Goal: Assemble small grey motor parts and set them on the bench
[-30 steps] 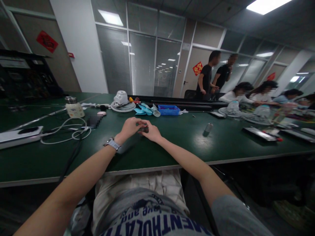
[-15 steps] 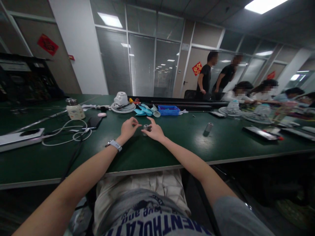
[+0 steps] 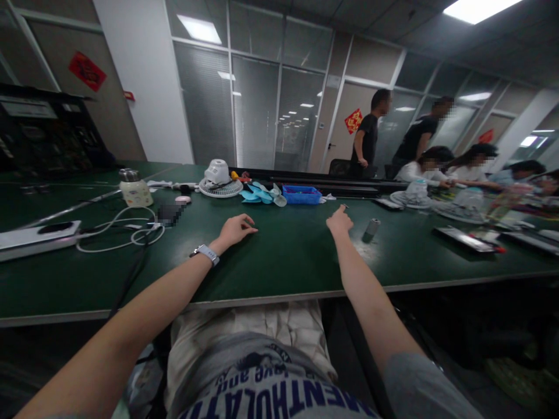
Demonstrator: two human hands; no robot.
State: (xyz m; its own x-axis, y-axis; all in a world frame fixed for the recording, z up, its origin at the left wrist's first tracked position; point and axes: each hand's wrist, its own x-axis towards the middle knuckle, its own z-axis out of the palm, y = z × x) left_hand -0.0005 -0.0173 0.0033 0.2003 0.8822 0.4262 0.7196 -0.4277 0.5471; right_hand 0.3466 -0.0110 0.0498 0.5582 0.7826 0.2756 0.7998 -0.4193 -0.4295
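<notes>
Over the green table, my left hand (image 3: pixel 237 229) is held with its fingers curved, a gap between thumb and fingertips, and nothing visible in it. Farther right, my right hand (image 3: pixel 339 222) reaches forward with its fingers bent. A small thin piece (image 3: pixel 346 206) shows at its fingertips, too small to name. The palm side is hidden, so I cannot tell what else it holds. To the right of that hand, a grey metal cylinder (image 3: pixel 371 228) stands on the table, apart from it.
A blue basket (image 3: pixel 301 195), light-blue fan blades (image 3: pixel 259 194) and a white fan part (image 3: pixel 218 177) line the back. At left are a cream bottle (image 3: pixel 135 190), a white cable (image 3: pixel 101 224) and a power strip (image 3: pixel 37 238). Several people are beyond, at right.
My right hand has moved right, away from my left hand, to the small piece. The cylinder formerly between my hands no longer shows. My left hand's pinch has loosened.
</notes>
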